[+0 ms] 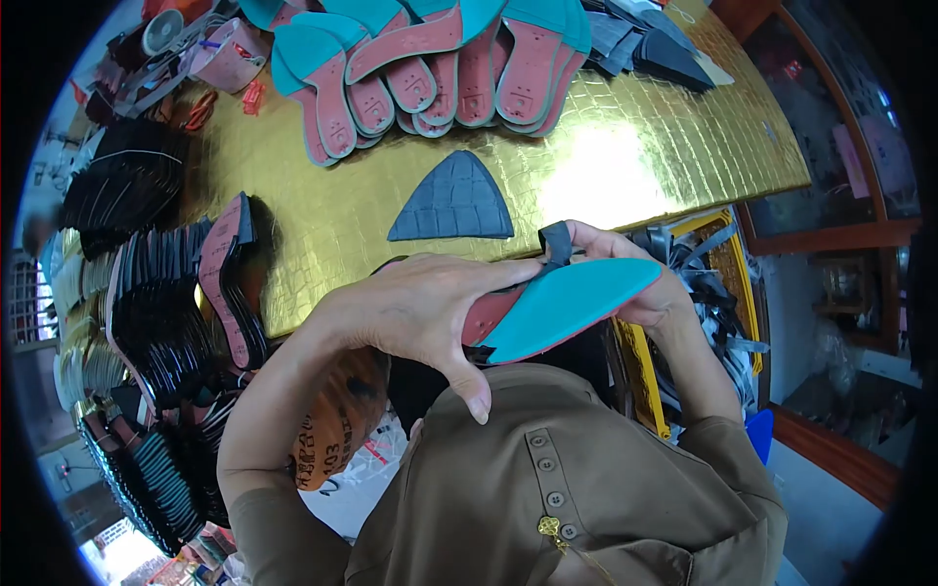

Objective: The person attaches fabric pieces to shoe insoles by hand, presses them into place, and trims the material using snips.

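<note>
A shoe insole (576,308) with a teal front part and a pink rear is held between my two hands, in front of my body at the table's near edge. My left hand (420,308) lies over its pink part, thumb stretched out downward, fingers reaching toward a dark strip (556,246). My right hand (640,283) grips the insole's far side from behind, with fingers bent near the strip. Just beyond my hands, a dark blue, crocodile-patterned piece (452,198) lies flat on the gold table (322,215).
Teal and pink insoles (474,78) are piled at the table's back. Dark cut pieces (664,54) lie at the back right. Stacked insoles (161,303) stand at the left, below a dark bundle (122,181). A pink bucket (230,56) is at the back left. A yellow-framed container (640,381) holds strips at the right.
</note>
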